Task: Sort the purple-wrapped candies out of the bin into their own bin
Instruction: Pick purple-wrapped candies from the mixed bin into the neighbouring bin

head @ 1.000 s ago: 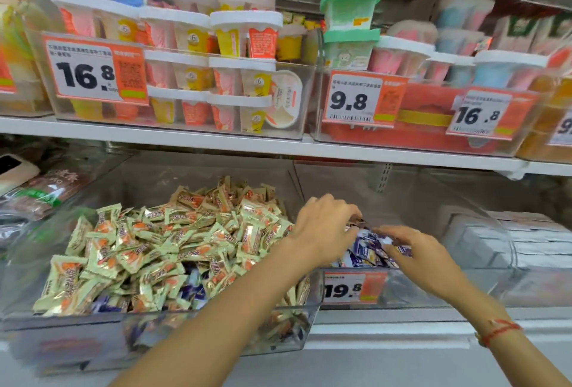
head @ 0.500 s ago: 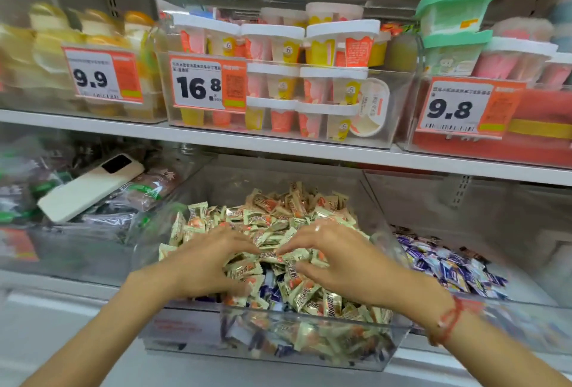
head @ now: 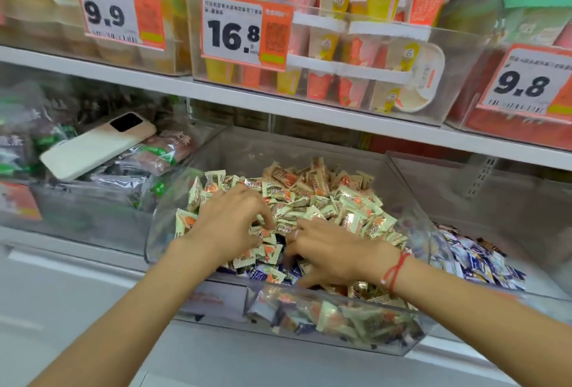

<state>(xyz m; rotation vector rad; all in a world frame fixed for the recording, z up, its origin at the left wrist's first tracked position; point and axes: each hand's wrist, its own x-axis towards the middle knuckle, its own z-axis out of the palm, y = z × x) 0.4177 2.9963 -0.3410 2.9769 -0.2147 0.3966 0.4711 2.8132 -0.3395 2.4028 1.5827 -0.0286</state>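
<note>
In the clear bin [head: 411,337]: cream-and-orange candies heaped, purple-wrapped candies [head: 263,275] showing near the front wall.
Left hand [head: 229,225]: fingers curled into the heap; grip unclear.
Right hand [head: 328,250]: fingers spread, digging in; grip unclear.
Right-side bin [head: 526,200]: more purple candies.

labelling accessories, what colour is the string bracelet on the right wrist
Red: a thin knotted string bracelet on the right wrist, clearest in the head view.
</note>
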